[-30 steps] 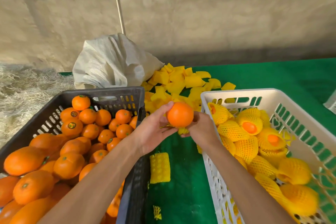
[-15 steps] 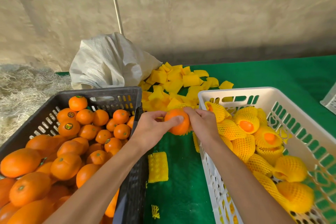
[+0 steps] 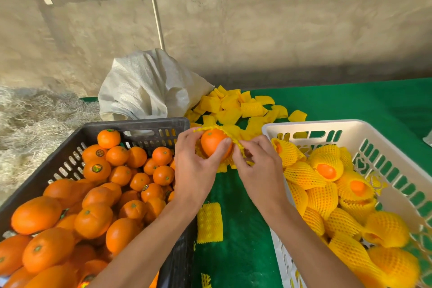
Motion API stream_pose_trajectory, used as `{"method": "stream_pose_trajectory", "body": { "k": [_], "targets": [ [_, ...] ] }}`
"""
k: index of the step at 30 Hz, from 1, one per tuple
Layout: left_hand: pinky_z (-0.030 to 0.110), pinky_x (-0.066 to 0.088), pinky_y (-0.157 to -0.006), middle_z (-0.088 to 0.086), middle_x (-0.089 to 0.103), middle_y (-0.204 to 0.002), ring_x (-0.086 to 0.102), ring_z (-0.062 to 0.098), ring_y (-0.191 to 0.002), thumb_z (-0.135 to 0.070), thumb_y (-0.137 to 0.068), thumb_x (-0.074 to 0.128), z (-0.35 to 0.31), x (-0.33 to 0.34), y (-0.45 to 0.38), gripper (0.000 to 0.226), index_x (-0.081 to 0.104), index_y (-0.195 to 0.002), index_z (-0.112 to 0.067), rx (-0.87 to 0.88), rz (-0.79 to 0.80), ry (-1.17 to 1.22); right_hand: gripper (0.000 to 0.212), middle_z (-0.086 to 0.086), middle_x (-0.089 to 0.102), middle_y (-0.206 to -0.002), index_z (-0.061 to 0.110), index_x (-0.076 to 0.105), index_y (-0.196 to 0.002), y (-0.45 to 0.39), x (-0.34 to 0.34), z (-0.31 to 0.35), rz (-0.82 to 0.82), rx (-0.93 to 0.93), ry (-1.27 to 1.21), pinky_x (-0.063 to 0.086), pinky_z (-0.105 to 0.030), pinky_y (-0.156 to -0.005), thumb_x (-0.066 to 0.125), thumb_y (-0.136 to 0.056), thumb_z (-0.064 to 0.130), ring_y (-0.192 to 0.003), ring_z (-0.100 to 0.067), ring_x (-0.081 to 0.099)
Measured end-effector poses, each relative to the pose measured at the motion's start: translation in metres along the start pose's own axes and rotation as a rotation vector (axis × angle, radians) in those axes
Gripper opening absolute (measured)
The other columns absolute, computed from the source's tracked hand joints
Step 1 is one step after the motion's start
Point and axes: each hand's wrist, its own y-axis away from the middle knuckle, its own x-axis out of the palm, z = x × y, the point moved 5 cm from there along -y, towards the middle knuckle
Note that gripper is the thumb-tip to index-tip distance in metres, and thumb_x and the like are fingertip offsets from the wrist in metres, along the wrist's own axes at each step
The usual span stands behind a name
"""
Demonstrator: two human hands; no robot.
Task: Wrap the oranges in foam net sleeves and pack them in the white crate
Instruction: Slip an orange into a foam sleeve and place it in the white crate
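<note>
Forearms entered from the bottom edge, between two crates. Black crate (image 3: 140, 124) sat on the left, heaped with bare oranges (image 3: 93, 220); white crate (image 3: 311, 125) on the right held wrapped oranges (image 3: 327, 170) in yellow netting. Narrow strip of green table cover (image 3: 243, 252) ran open between the crates, with one loose foam sleeve (image 3: 209, 222) lying flat on it and a small scrap at the bottom edge. Left hand (image 3: 194, 170) gripped an orange (image 3: 214, 144) above that gap, thumb curled over its front, fingers behind. Right hand (image 3: 259, 166) pinched the rim of a yellow foam net sleeve (image 3: 236, 142) stretched partway around the orange, fingers curled. Orange sat level with the black crate's far rim, just beside the white crate's near-left corner. Behind the hands lay a pile of spare sleeves (image 3: 236, 105) spilling from a white woven sack (image 3: 145, 86). Open green cover stretched far right. Straw (image 3: 35, 119) lay far left. Plain concrete wall (image 3: 280, 30) closed the back, with a thin pole (image 3: 155, 7) against it.
</note>
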Motion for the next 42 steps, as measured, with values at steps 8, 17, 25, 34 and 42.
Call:
{"method": "stream_pose_trajectory", "body": {
  "k": [8, 17, 25, 34, 42],
  "targets": [
    [0.036, 0.052, -0.099, 0.001, 0.063, -0.125, 0.061, 0.017, -0.116, -0.045, -0.094, 0.070, 0.003, 0.016, 0.003, 0.043, 0.064, -0.127, -0.019, -0.172, 0.244, 0.071, 0.022, 0.008, 0.065, -0.100, 0.030, 0.044, -0.116, 0.016, 0.025, -0.025, 0.204, 0.364, -0.222, 0.060, -0.042, -0.069, 0.060, -0.101, 0.024, -0.081, -0.011, 0.071],
    [0.034, 0.058, -0.089, -0.001, 0.051, -0.131, 0.062, 0.016, -0.110, -0.025, -0.076, 0.091, 0.001, 0.019, 0.007, 0.073, 0.036, -0.124, -0.019, -0.162, 0.224, 0.188, 0.033, -0.005, 0.064, -0.130, 0.013, 0.058, -0.139, 0.007, 0.017, -0.034, 0.239, 0.347, -0.106, 0.055, -0.042, -0.099, 0.048, -0.107, 0.014, -0.117, -0.022, 0.064],
    [0.024, 0.058, -0.082, -0.003, 0.063, -0.117, 0.065, 0.012, -0.102, -0.040, -0.079, 0.088, 0.016, 0.018, -0.002, 0.060, 0.054, -0.126, -0.023, -0.206, 0.198, 0.095, 0.034, -0.005, 0.063, -0.127, 0.011, 0.060, -0.139, 0.003, 0.012, -0.018, 0.221, 0.135, 0.051, 0.046, -0.019, -0.088, 0.049, -0.107, 0.016, -0.113, -0.019, 0.061],
    [0.013, 0.045, -0.081, -0.009, 0.042, -0.121, 0.047, -0.006, -0.111, -0.057, -0.081, 0.077, 0.010, 0.009, -0.003, 0.070, 0.039, -0.135, -0.034, -0.107, 0.049, 0.016, 0.027, -0.005, 0.063, -0.114, 0.007, 0.065, -0.127, 0.004, 0.013, 0.004, 0.038, -0.004, 0.008, 0.049, -0.020, -0.076, 0.058, -0.101, 0.009, -0.096, -0.009, 0.056],
    [0.037, 0.062, -0.089, 0.006, 0.066, -0.127, 0.070, 0.019, -0.110, -0.033, -0.083, 0.079, 0.021, 0.034, 0.005, 0.062, 0.050, -0.136, -0.021, -0.487, 0.382, 0.523, 0.047, 0.006, 0.050, -0.149, 0.030, 0.043, -0.152, 0.008, 0.024, -0.028, 0.324, 0.309, -0.199, 0.048, -0.025, -0.104, 0.047, -0.107, 0.017, -0.132, -0.011, 0.051]
  ]
}}
